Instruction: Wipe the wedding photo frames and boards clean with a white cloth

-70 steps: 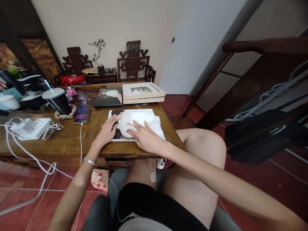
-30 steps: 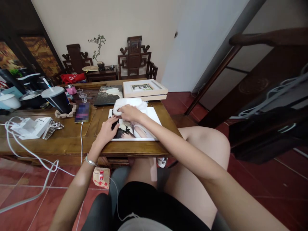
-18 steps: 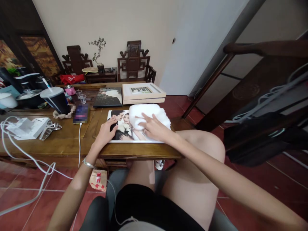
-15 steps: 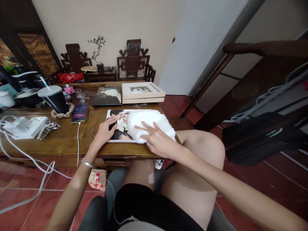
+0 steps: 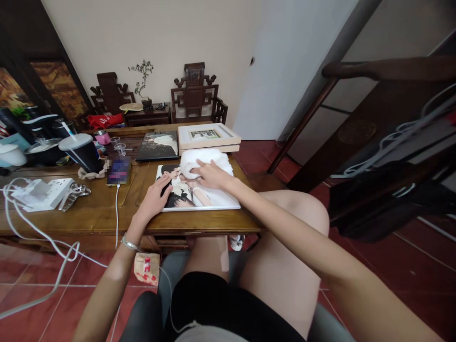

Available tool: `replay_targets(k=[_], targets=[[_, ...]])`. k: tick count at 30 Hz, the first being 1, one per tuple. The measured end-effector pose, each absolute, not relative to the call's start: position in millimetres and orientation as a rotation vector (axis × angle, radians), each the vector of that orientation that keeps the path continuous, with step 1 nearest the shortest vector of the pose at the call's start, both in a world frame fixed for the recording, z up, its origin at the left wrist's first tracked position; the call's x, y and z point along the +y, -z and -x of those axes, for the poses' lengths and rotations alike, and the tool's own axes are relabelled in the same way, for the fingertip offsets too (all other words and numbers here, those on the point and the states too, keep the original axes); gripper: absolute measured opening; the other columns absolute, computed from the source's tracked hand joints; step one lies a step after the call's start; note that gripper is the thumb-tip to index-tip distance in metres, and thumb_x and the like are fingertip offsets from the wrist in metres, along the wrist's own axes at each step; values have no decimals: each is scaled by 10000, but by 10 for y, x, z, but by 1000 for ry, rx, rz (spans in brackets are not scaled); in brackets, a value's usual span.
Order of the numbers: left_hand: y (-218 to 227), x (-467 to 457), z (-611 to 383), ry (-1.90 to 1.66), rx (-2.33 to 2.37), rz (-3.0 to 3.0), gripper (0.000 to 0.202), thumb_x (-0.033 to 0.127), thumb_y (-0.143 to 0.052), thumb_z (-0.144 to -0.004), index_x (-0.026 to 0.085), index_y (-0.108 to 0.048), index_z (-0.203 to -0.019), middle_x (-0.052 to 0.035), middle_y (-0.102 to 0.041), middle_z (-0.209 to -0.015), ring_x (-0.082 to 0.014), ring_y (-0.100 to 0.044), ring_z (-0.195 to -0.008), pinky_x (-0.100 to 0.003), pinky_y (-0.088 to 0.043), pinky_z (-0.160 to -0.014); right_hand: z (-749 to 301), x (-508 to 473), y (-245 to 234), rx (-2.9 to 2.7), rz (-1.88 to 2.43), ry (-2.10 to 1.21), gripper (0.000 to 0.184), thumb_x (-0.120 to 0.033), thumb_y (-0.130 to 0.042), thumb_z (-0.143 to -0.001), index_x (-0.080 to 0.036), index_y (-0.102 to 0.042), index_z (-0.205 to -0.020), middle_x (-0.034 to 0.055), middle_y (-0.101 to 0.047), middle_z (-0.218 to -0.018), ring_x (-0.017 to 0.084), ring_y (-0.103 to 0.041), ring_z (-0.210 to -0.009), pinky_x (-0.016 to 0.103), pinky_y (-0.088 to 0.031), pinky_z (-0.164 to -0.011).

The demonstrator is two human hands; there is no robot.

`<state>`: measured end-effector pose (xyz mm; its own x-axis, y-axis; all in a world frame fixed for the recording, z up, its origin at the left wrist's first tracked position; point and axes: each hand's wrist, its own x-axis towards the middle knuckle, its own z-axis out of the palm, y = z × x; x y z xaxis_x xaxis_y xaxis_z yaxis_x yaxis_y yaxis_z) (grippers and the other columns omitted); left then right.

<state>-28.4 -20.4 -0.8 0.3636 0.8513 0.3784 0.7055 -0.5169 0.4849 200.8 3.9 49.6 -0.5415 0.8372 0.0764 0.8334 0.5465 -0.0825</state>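
A flat photo print [image 5: 213,198] with a white border lies near the front edge of the low wooden table [image 5: 89,213]. My left hand [image 5: 155,195] rests flat on the print's left side, fingers spread. My right hand [image 5: 209,174] presses a fluffy white cloth [image 5: 199,159] onto the far part of the print, fingers curled over the cloth. The cloth covers the print's upper edge.
Behind the print sit a dark photo panel [image 5: 158,145] and a stack of white frames [image 5: 208,137]. To the left are a phone [image 5: 118,170] on a cable, a dark lidded cup [image 5: 82,152], a power strip [image 5: 42,194] and a small bag [image 5: 147,268] on the floor.
My right hand has swept the white cloth from the print's near right part up to its far edge. My left hand has stayed on the print's left side.
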Motion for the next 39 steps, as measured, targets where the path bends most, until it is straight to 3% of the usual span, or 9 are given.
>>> replay_targets(k=[4,9,13,17,21,27,31,35,39], targets=[[27,-167,282,-881,1391,-2389,494,364,-424,-943,98,-549,-1340,-136,-474,-1450,-221,-401,-1388,-392,-279,-1182,-2051,109,-404,-2678,1416,-58,470,-92,-440,-839,-122,-562,-1292,232,-528,-1346,344,-437,-1322,593,-321,-1036],[37,-154,274,-886,1389,-2366,489,356,-451,-929,99,-558,-1331,-139,-475,-1451,-235,-405,-1385,-411,-277,-1182,-2217,-556,-334,-2754,1188,-107,398,-83,-449,-818,-157,-643,-1158,174,-443,-1466,339,-302,-1415,612,-277,-1076],[29,-156,288,-868,1354,-2361,485,366,-456,-931,130,-548,-1345,-120,-473,-1459,-242,-389,-1395,-428,-266,-1186,-2283,-1109,-433,-2786,1083,-186,422,-47,-422,-792,-183,-663,-1110,119,-440,-1485,330,-282,-1426,624,-288,-1071],[30,-141,310,-841,1349,-2387,506,376,-454,-929,103,-542,-1347,-138,-477,-1453,-239,-382,-1399,-415,-260,-1187,-2206,-1065,-566,-2769,1182,-159,419,-46,-415,-793,-155,-660,-1115,171,-542,-1375,319,-393,-1367,554,-329,-1060],[26,-140,323,-862,1326,-2405,499,392,-447,-932,122,-554,-1339,-121,-491,-1445,-231,-399,-1389,-406,-280,-1181,-2068,-481,-641,-2753,1323,-102,418,-67,-425,-806,-128,-644,-1157,184,-655,-1180,304,-595,-1138,413,-423,-945],[-18,-179,314,-876,1347,-2384,488,390,-457,-928,145,-557,-1338,-104,-480,-1448,-214,-415,-1379,-402,-289,-1176,-1983,250,-664,-2725,1366,-121,406,-69,-416,-797,-124,-656,-1120,151,-702,-1086,282,-629,-1037,300,-427,-823],[-13,-170,303,-876,1368,-2368,479,378,-460,-924,147,-564,-1331,-102,-486,-1446,-213,-410,-1382,-405,-286,-1178,-2028,201,-600,-2722,1360,-136,423,-96,-420,-809,-138,-636,-1171,147,-689,-1120,292,-616,-1065,321,-423,-842],[4,-154,301,-871,1371,-2364,470,371,-466,-922,160,-567,-1330,-94,-490,-1447,-220,-413,-1380,-410,-279,-1183,-2111,-251,-527,-2772,1320,-181,413,-123,-454,-798,-140,-638,-1167,177,-671,-1114,322,-616,-1062,416,-423,-901],[-1,-157,300,-857,1369,-2365,483,373,-453,-929,147,-552,-1344,-103,-479,-1457,-226,-399,-1389,-410,-271,-1184,-2185,-902,-481,-2755,1173,-266,427,-89,-445,-775,-167,-651,-1141,177,-620,-1248,331,-438,-1327,546,-336,-1034]])
